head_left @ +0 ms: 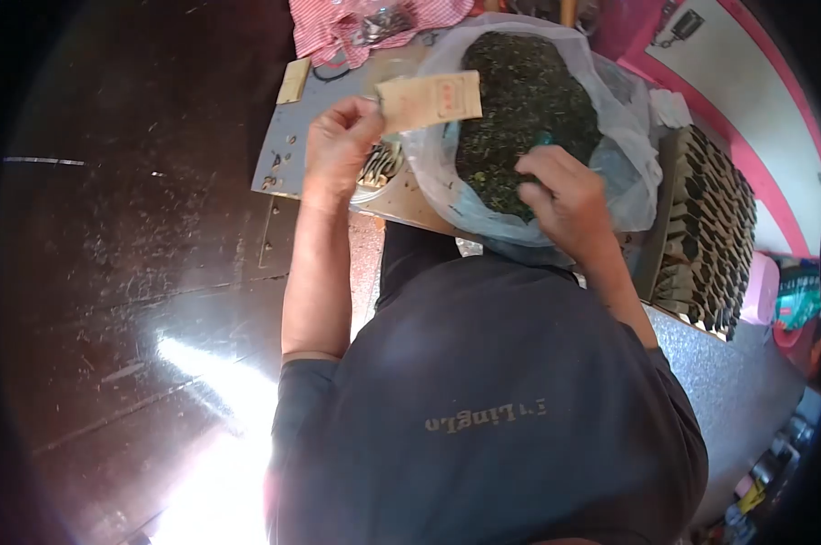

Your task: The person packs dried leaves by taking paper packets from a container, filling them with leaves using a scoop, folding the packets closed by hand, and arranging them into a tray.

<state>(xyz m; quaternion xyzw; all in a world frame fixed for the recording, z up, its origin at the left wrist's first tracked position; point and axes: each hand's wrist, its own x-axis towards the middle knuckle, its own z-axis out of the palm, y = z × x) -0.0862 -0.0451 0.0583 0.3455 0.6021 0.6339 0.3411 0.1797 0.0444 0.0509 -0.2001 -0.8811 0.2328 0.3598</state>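
Holding the paper packet (429, 100) in the left hand (338, 150), clamped at one end between thumb and fingertips. Located above the table (270, 150), just over the near-left rim of the plastic bag (440, 163), with long side roughly level and red print facing up. Cannot tell open from sealed at this angle.

Working low over the dark leaf bits (529, 91) with the right hand (567, 195), fingers curled toward thumb. Slightly blurred; cannot tell fingertip contact from a small gap, nor see any pinch of leaf between.

Noted at left of bag: round dish (379, 168) of small dark-and-light strips, just beside the left wrist. Noted at right: tray (654, 238) with tightly packed rows of similar pieces (706, 227). Farther left: folded yellow paper (293, 80), lying flat.

Handling, as judged: pinch the packet lightly near the edge to avoid creasing. Hold above the bag rim, clear of the loose plastic. Gather leaf bits with fingertips close together, in small amounts, to limit spilling. Lift straight up, without dragging against the bag wall. Bring both hands near each other over the bag, to catch stray bits.
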